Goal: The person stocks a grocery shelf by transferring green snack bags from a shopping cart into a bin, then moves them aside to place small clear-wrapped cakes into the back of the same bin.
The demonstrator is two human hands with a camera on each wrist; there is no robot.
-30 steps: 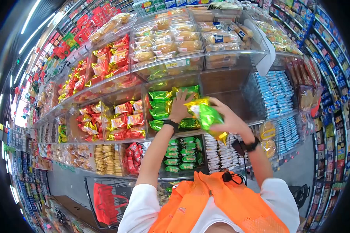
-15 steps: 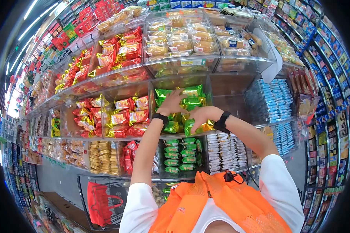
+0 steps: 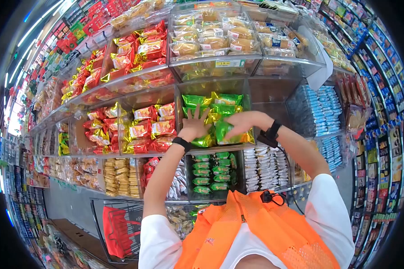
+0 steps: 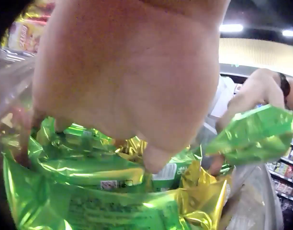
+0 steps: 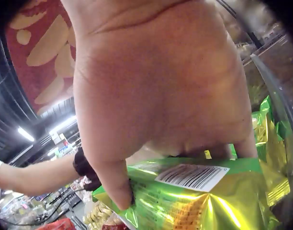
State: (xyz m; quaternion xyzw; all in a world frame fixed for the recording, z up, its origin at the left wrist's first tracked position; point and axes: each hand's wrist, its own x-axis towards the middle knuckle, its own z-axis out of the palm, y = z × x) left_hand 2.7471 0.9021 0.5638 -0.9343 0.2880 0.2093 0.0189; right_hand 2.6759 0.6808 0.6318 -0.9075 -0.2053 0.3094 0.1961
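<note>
Green foil packet [image 3: 222, 131], held between thumb and fingers of my right hand [image 3: 248, 120] near the bin's front edge [image 3: 220, 149], could skid over it if the slick wrapper slips, while my left hand [image 3: 195, 128] spreads wide over neighbouring packets [image 3: 195, 100].

Red-and-gold packets [image 3: 151, 121], bins at left; bagged bread [image 3: 211, 42], upper tier, price label [image 3: 229, 63] on front; blue packets [image 3: 323, 107] stacked right; gold packets [image 3: 120, 175], white packets [image 3: 258, 169] lower row; red bag [image 3: 116, 231] in cart [image 3: 98, 224].
</note>
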